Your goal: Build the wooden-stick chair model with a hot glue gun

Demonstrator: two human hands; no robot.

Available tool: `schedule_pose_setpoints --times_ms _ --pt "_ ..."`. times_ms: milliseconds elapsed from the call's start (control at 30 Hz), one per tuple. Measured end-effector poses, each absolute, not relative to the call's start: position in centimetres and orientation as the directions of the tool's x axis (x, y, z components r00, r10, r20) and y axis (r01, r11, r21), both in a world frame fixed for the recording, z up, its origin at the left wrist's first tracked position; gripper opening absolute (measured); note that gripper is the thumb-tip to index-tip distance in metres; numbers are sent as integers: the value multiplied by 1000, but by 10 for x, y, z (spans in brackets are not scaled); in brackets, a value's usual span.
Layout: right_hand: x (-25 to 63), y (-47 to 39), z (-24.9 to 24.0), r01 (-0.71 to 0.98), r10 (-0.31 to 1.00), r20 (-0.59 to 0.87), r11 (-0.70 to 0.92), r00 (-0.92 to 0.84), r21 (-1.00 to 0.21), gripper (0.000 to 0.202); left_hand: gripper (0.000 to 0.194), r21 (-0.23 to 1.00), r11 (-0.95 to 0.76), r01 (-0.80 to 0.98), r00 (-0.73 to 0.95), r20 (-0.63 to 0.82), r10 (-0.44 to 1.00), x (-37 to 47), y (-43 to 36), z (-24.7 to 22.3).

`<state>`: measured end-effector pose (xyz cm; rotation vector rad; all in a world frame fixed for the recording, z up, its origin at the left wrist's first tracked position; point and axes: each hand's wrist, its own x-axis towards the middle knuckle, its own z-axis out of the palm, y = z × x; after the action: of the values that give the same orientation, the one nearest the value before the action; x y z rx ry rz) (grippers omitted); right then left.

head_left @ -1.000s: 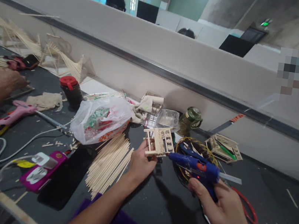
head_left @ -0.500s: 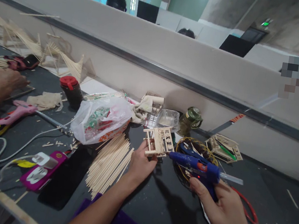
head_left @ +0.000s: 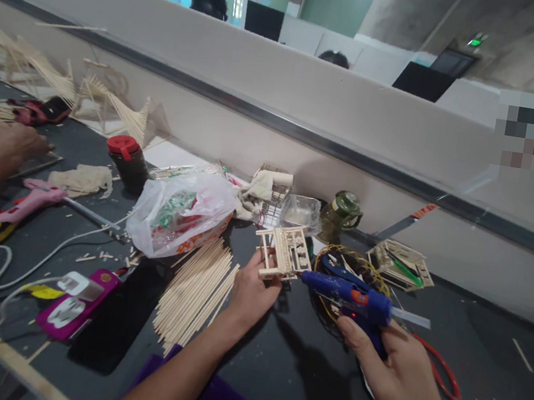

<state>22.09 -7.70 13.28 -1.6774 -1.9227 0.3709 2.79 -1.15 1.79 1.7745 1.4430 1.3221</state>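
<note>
The left hand (head_left: 253,298) is curled, thumb and fingers pinching a small stick frame (head_left: 283,254) to the right of the white plastic bag (head_left: 145,208). Farther right of the bag, the right hand (head_left: 395,369) wraps round the grip of a blue glue gun (head_left: 348,295), nozzle at the frame's lower corner; I cannot tell whether they touch. Loose wooden sticks (head_left: 195,296) lie in front of the bag; a red-lidded bottle (head_left: 128,169) stands at its left.

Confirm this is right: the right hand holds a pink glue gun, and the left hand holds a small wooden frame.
The colour is wrong: the head view shows a blue glue gun in the right hand. The left hand does hold the small wooden frame.
</note>
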Motion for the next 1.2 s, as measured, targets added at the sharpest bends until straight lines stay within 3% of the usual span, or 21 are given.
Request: schedule_pose_setpoints --times_ms 533,1200 --pt "215 -76 136 807 968 247 184 -49 -561 40 26 889 -279 364 -65 323 944 31 -12 10" --pt "213 -75 135 819 963 266 179 -34 -545 38 30 931 -229 283 -108 268 957 35 -12 12"
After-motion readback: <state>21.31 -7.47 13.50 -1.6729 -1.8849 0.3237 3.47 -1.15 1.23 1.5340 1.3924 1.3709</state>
